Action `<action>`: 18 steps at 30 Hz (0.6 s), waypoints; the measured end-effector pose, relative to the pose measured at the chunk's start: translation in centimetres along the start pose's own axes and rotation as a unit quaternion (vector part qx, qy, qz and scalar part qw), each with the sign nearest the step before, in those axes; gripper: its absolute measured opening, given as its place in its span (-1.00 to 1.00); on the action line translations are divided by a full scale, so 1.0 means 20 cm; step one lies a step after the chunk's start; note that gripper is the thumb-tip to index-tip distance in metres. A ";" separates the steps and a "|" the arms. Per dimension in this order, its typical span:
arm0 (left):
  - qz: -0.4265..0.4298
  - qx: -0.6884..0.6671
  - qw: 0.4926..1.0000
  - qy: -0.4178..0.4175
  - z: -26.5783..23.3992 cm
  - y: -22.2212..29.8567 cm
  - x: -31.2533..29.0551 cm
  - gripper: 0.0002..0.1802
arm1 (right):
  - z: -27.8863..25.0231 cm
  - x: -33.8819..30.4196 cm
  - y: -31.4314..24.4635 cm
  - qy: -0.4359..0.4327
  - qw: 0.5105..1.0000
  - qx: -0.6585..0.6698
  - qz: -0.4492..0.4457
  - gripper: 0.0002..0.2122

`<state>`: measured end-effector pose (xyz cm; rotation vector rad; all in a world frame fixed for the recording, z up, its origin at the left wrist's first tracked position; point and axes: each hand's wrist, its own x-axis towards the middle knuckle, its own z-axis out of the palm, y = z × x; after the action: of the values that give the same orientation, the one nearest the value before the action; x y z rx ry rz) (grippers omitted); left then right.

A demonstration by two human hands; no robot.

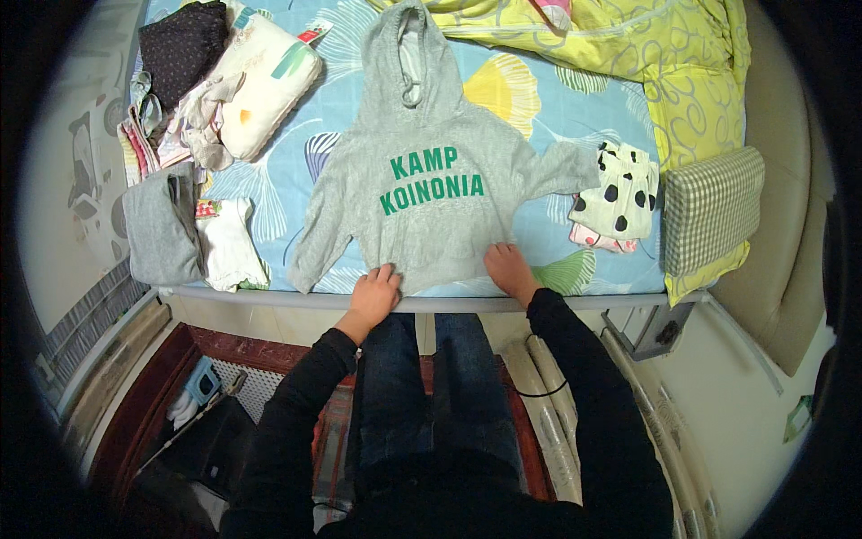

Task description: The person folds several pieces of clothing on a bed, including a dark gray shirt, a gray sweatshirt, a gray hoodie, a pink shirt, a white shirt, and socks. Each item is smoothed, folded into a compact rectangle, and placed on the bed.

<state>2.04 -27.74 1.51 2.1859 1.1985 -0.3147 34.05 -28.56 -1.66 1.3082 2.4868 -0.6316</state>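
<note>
Grey hoodie (431, 235) spread out flat, a hand at each end of its hem

Face up on a blue, leaf-patterned bedsheet (543, 225), the hoodie lies near the bed's front edge, with its hood at twelve o'clock. It is a soft, heathered grey, with bold green block lettering arched in two lines across the chest. The hood gapes a little, showing a paler inside, and small wrinkles cross the lower body. One sleeve slants down towards eight o'clock; the other bends out to three, its cuff meeting a folded black-and-white polka-dot garment (620, 193).

I see the hands well apart. The left hand (374, 296) is closed on the hem at seven o'clock, fingers curled, and the right hand (512, 269) grips it at about five.

Farther out at three sits a checked cushion (714, 211). Folded grey trousers (162, 229) lie at nine, a dark dotted garment (184, 49) at ten, and a yellow-green quilt (620, 49) at one.
</note>
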 end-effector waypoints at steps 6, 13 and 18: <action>0.092 -0.021 0.994 -0.048 -0.07 -0.04 -0.06 -0.70 | 0.05 -0.12 0.03 -0.041 0.996 0.067 -0.042 -0.91; -0.049 -0.177 0.982 -0.045 -0.06 -0.09 -0.01 -0.72 | -0.11 -0.11 0.30 0.158 0.939 0.225 0.208 -0.79; -0.224 -0.082 0.931 0.276 -0.14 -0.39 0.04 -0.69 | -0.40 -0.03 0.74 0.375 0.799 0.167 0.440 -0.67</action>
<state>-4.20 -22.27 0.17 1.8856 1.9599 0.2370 46.33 -17.71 1.70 3.0287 1.7959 -0.3244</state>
